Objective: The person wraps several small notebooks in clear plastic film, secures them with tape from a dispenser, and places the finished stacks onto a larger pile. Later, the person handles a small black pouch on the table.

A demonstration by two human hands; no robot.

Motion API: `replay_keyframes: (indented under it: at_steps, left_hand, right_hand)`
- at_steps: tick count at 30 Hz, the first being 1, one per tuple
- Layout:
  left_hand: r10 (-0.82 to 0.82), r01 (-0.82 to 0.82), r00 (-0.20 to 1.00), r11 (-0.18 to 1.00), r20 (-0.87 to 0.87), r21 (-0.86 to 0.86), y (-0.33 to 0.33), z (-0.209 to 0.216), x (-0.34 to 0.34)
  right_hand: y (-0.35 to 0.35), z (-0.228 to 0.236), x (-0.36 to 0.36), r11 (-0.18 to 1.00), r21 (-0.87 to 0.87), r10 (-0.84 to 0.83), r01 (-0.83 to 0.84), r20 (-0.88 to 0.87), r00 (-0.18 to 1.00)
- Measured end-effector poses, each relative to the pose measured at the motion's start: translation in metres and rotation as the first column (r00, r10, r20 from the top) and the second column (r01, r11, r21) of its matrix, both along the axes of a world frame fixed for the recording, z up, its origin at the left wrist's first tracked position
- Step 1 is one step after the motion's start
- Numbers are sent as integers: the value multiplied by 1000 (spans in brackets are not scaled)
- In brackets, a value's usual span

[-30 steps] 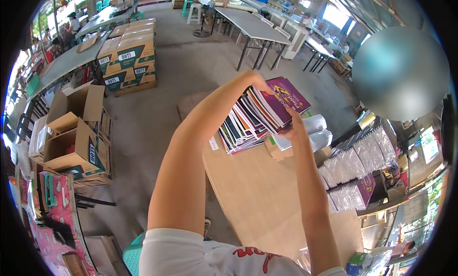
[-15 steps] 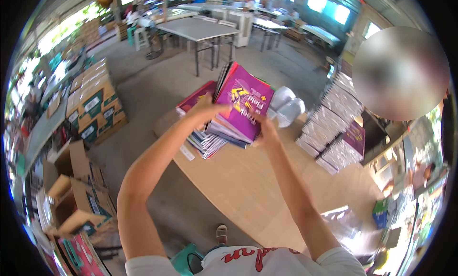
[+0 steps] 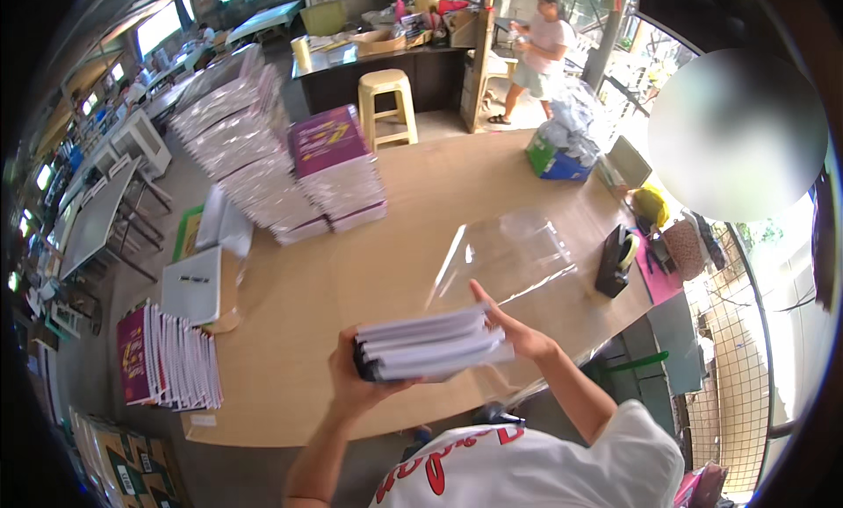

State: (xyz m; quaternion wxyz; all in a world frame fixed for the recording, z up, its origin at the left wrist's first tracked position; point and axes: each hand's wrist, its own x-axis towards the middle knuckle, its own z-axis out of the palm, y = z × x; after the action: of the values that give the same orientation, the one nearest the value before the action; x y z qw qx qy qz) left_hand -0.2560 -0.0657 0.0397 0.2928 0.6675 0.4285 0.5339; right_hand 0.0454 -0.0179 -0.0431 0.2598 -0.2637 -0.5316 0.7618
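A small stack of spiral notebooks (image 3: 430, 345) is held between my two hands above the near edge of the table, its white page edges toward me. My left hand (image 3: 351, 376) is closed around the dark bound end. At the other end my right hand (image 3: 522, 337) holds the page side, thumb stretched out and the other fingers partly hidden by the stack. Beyond the hands lies a clear plastic bag (image 3: 505, 253) on the wooden table (image 3: 334, 297). A fanned pile of purple-covered notebooks (image 3: 180, 359) rests at the table's left end.
Tall plastic-wrapped notebook stacks (image 3: 246, 157) and a purple-topped stack (image 3: 338, 174) stand at the back left. To the right are a black tape dispenser (image 3: 617, 262) and a green-blue box of crumpled plastic (image 3: 562, 148). Behind are a yellow stool (image 3: 386, 108) and another person (image 3: 543, 47).
My view has swung right, from the notebook pile to the table's middle. The stack has come along in my hands, turned from cover-up to page edges facing me.
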Motion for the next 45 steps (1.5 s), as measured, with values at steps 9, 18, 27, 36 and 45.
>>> replay_keyframes:
  at_steps: [9, 18, 27, 36, 45]
  left_hand:
    - [-186, 244, 760, 970, 623, -8, 89, -121, 252]
    - [81, -45, 947, 992, 312, -122, 105, -164, 287]
    - [141, -55, 945, 958, 296, -282, 88, -208, 285]
    - [210, -181, 940, 975, 269, -130, 77, -234, 294]
    - [637, -206, 546, 732, 544, -650, 9, -193, 386]
  right_hand:
    - [60, -45, 183, 726, 368, -579, 580, -127, 805]
    - [78, -85, 204, 650, 378, -668, 660, -130, 733]
    - [62, -135, 211, 542, 512, -754, 667, -53, 654]
    - [52, -155, 197, 421, 558, -786, 715, -169, 594]
    - [142, -51, 219, 738, 675, -539, -16, 603, 588]
